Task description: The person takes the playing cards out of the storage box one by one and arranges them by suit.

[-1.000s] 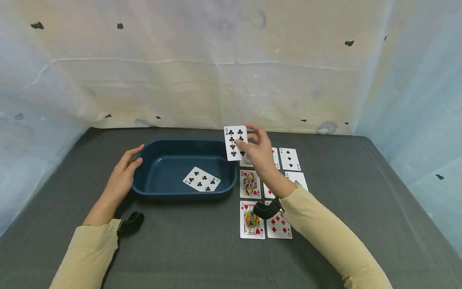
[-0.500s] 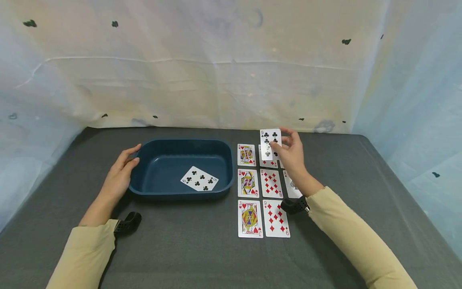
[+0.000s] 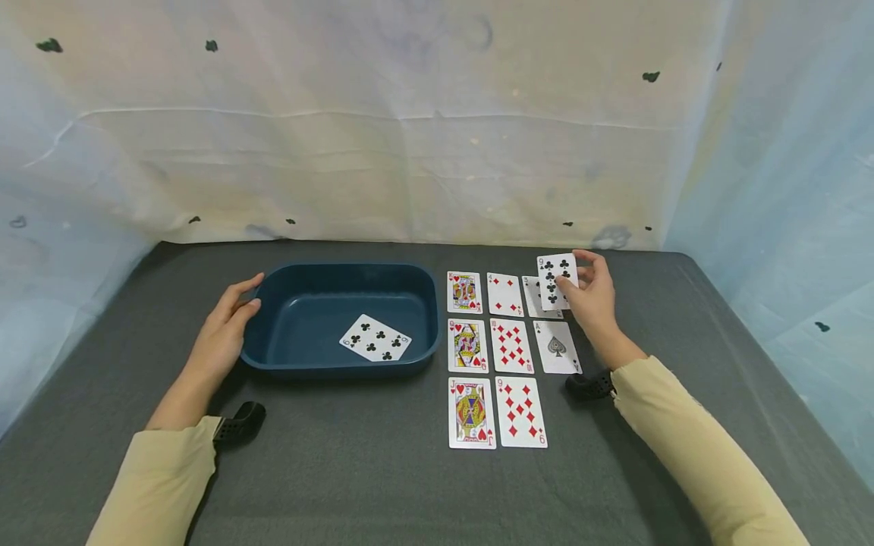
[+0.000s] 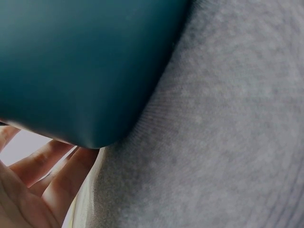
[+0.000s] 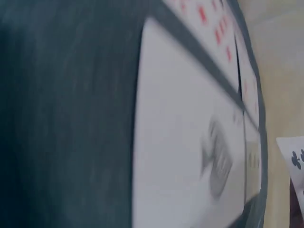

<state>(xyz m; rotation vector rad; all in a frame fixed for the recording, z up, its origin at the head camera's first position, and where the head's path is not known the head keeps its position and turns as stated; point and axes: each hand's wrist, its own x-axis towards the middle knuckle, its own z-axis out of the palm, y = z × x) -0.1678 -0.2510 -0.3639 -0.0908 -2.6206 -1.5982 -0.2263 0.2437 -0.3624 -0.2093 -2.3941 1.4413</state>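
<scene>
My right hand (image 3: 592, 299) pinches the nine of clubs (image 3: 550, 282) between thumb and fingers, above a partly covered spade card (image 3: 531, 299). A corner of this nine (image 5: 293, 154) shows in the right wrist view. Just below lies the ace of spades (image 3: 557, 347), which is blurred in the right wrist view. My left hand (image 3: 220, 330) rests against the left end of the dark blue tray (image 3: 341, 371), its fingers (image 4: 42, 161) extended along the outer wall. Inside the tray lies a six of clubs (image 3: 375, 338), face up.
Left of the spades are two columns of face-up cards: king (image 3: 464, 293), queen (image 3: 467, 346) and jack of hearts (image 3: 472, 413), then four (image 3: 505, 295), another diamond card (image 3: 511, 346) and nine of diamonds (image 3: 521, 412). Grey cloth (image 3: 355, 462) covers the table; a pale curtain (image 3: 410, 174) hangs behind.
My right hand has carried the nine of clubs rightward from beside the tray, past the diamonds, to above the spade card. The left hand has stayed at the tray.
</scene>
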